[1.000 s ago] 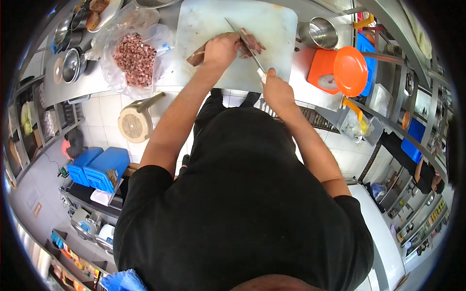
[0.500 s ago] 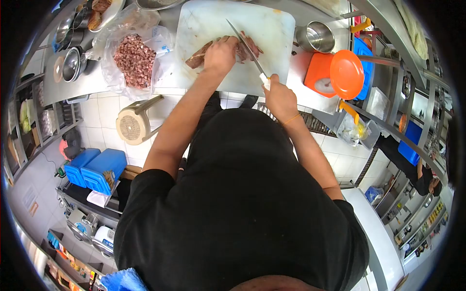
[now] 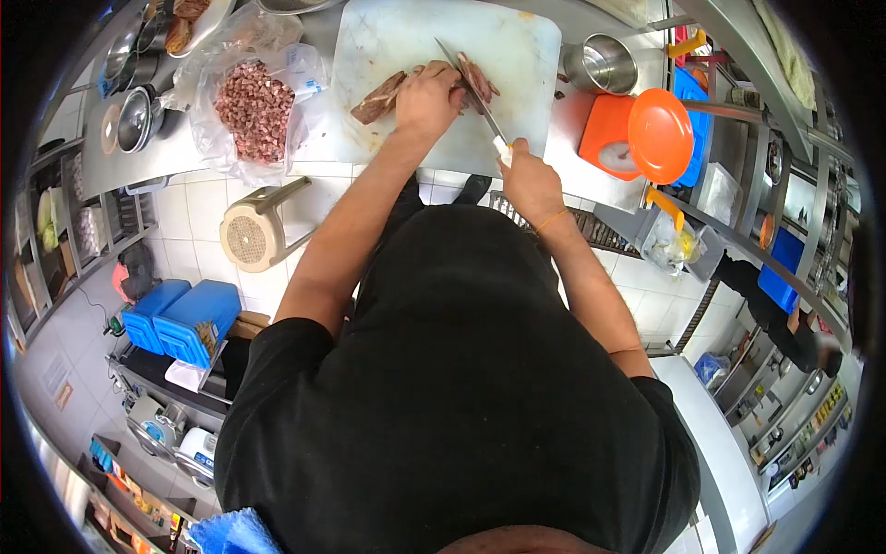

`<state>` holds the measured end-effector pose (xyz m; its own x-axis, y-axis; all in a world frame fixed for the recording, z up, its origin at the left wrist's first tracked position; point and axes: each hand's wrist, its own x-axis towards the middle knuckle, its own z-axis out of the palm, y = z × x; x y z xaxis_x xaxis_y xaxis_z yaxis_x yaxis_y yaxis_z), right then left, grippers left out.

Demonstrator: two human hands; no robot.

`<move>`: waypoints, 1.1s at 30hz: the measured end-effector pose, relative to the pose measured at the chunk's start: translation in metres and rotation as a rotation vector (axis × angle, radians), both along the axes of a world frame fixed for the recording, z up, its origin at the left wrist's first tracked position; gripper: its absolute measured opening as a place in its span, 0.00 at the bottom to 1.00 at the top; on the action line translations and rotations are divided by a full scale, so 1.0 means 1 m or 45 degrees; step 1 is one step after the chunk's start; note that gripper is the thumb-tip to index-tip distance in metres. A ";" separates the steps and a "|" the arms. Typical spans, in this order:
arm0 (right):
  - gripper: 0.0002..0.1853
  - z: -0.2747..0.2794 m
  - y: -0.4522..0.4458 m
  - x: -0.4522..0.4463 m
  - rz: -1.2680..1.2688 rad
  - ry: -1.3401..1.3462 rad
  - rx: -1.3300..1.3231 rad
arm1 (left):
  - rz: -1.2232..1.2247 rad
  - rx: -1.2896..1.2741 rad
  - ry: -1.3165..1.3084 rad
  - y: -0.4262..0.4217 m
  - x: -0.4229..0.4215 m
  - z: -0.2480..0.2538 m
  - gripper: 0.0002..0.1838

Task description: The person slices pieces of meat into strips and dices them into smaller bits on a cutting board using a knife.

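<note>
A long piece of meat [image 3: 377,100] lies on the white cutting board [image 3: 378,46]. My left hand [image 3: 429,100] is closed over its right end, the fingers curled close to the blade and hiding part of the meat. My right hand [image 3: 532,180] grips the white handle of a knife [image 3: 478,100]. Its blade slants up and left across the board, right beside my left fingertips. To the right of the blade lie cut slices of meat [image 3: 478,76].
Left of the board, an open plastic bag holds diced meat [image 3: 256,111]. Metal bowls [image 3: 138,122] stand farther left. At the right are a steel pot [image 3: 601,66], an orange container [image 3: 602,138] and its round orange lid [image 3: 661,136]. A stool [image 3: 251,236] stands below the counter.
My left hand has shifted slightly right along the meat, showing more of its left end. The knife has moved a little, staying between my fingers and the cut slices.
</note>
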<state>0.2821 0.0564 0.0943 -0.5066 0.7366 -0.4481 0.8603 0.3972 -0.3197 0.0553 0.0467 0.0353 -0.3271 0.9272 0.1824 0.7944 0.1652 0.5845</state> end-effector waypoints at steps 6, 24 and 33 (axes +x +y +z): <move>0.20 0.025 0.001 -0.001 -0.003 0.051 0.003 | 0.049 -0.053 0.058 -0.005 0.002 0.004 0.14; 0.20 0.019 -0.006 0.029 -0.021 0.037 -0.003 | -0.228 0.058 0.072 -0.005 -0.007 0.003 0.11; 0.20 -0.007 -0.001 0.033 -0.046 -0.005 -0.031 | -0.099 -0.006 0.218 -0.003 0.003 0.002 0.13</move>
<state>0.3155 0.0550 0.0869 -0.4780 0.7433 -0.4680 0.8752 0.3581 -0.3252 0.0587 0.0435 0.0372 -0.2187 0.9495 0.2251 0.8926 0.1014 0.4393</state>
